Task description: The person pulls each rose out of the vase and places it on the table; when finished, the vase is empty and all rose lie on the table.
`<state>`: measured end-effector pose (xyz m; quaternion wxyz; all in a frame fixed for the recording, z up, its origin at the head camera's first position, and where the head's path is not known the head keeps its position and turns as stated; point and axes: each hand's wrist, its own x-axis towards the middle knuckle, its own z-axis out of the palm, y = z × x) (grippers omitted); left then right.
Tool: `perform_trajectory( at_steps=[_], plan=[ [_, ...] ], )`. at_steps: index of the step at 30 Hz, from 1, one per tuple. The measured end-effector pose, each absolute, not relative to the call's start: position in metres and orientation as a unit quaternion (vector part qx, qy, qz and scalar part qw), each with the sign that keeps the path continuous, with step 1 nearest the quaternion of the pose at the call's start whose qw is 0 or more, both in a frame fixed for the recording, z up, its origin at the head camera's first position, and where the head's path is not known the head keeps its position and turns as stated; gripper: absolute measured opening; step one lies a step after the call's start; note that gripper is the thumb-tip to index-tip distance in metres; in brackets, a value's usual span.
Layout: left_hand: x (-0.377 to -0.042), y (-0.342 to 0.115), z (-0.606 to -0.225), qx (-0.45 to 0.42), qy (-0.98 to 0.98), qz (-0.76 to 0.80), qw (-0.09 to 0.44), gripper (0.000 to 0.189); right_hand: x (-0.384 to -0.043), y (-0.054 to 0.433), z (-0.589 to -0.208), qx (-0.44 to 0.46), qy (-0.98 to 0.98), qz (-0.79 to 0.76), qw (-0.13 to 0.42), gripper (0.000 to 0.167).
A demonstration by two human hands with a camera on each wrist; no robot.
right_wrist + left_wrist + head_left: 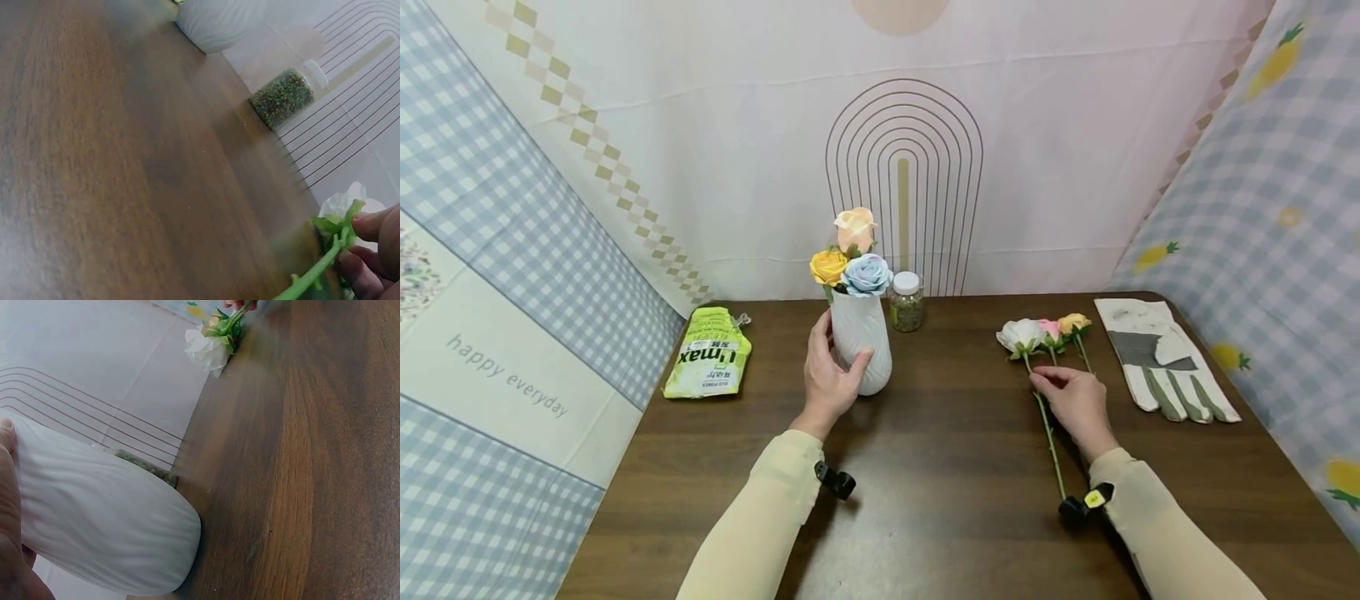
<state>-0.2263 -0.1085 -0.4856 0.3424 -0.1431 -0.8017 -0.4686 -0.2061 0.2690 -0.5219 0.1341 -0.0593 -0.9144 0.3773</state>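
Note:
A white ribbed vase [861,342] stands on the table, holding a peach rose [855,229], a yellow rose [829,267] and a pale blue rose [867,274]. My left hand [833,379] grips the vase from its left side, thumb across the front. At the right, my right hand [1074,403] pinches the green stem of a white rose [1021,335] just below the bloom. In the right wrist view, thumb and fingers close on that stem [315,270]. Beside it lie a pink rose [1049,329] and an orange-yellow rose [1074,322], their stems partly hidden by the hand.
Behind the vase stands a glass jar [907,308] with a white lid and green-brown bits inside. A bright green packet [709,354] lies at the left. White and grey gloves [1165,358] lie at the right edge. Hanging cloth [760,167] borders the table's back and sides.

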Motion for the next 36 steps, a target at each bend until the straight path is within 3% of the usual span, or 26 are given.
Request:
perform_trajectory(
  at_steps=[11,21,30,36],
  plan=[
    [-0.226,-0.11,-0.485,-0.144,-0.795,-0.48,0.343,0.08,-0.203,0.231,-0.457,0.051,-0.891,0.412,0.186,0.031],
    [-0.226,-0.113,-0.467,-0.155,-0.796,-0.469,0.349,0.078,-0.211,0.144,-0.391,0.168,-0.808,0.547,0.139,0.034],
    [-0.233,-0.114,-0.439,-0.164,-0.801,-0.454,0.353,0.08,-0.232,0.081,-0.378,0.179,-0.767,0.608,0.1,0.046],
    [-0.235,-0.114,-0.437,-0.165,-0.8,-0.454,0.355,0.082,-0.238,0.058,-0.372,0.171,-0.75,0.632,0.095,0.045]
  ],
)
